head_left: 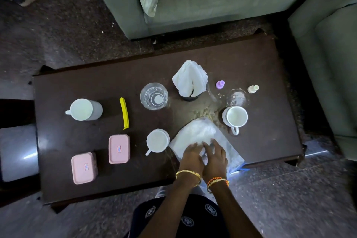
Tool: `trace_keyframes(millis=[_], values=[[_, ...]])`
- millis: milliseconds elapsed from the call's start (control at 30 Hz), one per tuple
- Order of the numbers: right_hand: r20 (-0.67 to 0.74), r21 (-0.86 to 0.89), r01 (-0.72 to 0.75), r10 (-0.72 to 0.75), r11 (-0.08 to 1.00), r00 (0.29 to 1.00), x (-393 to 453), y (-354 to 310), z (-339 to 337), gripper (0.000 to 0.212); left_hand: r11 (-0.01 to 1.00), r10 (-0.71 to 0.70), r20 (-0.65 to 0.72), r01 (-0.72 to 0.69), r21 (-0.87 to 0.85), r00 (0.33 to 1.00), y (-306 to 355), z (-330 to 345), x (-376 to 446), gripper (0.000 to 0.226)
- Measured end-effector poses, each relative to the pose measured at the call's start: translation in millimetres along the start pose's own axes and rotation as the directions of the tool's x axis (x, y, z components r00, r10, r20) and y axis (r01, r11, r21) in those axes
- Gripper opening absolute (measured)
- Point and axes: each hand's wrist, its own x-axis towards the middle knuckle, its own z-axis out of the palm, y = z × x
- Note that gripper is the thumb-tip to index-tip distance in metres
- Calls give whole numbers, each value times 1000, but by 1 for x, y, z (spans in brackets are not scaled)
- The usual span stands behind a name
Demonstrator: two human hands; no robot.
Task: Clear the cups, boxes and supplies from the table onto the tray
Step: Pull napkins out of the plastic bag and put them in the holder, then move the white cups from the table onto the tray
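Both your hands, left hand [191,153] and right hand [215,153], press flat, fingers spread, on the soft clear plastic bag [201,135] at the table's [77,87] near edge; limp, slippery, so pinch its edge.

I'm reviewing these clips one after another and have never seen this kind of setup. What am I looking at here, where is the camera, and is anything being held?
There is no machine: a person wears a camera on the head, looking down at a dark low table. The left hand and right hand press side by side on a clear plastic bag of white contents; whether they grip it is unclear. On the table stand three white cups, two pink boxes, a yellow clip, a glass, a holder of white napkins and two tiny bottles. No tray is visible.
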Motion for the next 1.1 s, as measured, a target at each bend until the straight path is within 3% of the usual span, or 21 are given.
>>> trace_keyframes(millis=[100, 267, 467, 700, 800, 867, 933, 967, 1033, 1100], values=[[33, -128, 44, -40, 991, 999, 2, 10, 9, 61, 990, 21, 65, -30, 141, 998, -15, 17, 4, 53], [-9, -150, 35, -36, 988, 999, 19, 6, 8, 60, 998, 56, -57, -55, 18, 997, -11, 13, 17, 53], [-40, -149, 8, -14, 989, 999, 45, -3, 2, 57, 986, 92, -104, -76, 152, 990, -8, -1, 48, 55], [-13, -188, 91, -96, 978, 995, 46, 2, -5, 57, 985, 65, -110, -46, 165, 992, -14, 5, 34, 53], [12, -181, 135, -135, 974, 991, 43, 5, -13, 59, 998, 26, -197, -16, 52, 980, -18, 7, 12, 53], [-23, -56, 118, -119, 991, 993, 43, 4, -19, 48, 998, -22, -297, 5, -57, 955, -16, 5, -2, 45], [-133, 137, 131, -113, 982, 985, 37, -2, -25, 30, 992, -75, -464, 18, -127, 883, -17, -2, -20, 33], [-215, 215, 159, -112, 964, 970, 33, -6, -30, 22, 989, -103, -569, 23, -147, 816, -18, -7, -29, 25], [-398, 315, 236, -98, 919, 912, 23, -13, -42, 12, 979, -180, -753, 40, -199, 633, -23, -16, -43, 13], [-542, 386, 259, -9, 886, 840, 13, -20, -54, 7, 947, -306, -828, 64, -313, 470, -34, -24, -53, 16]])
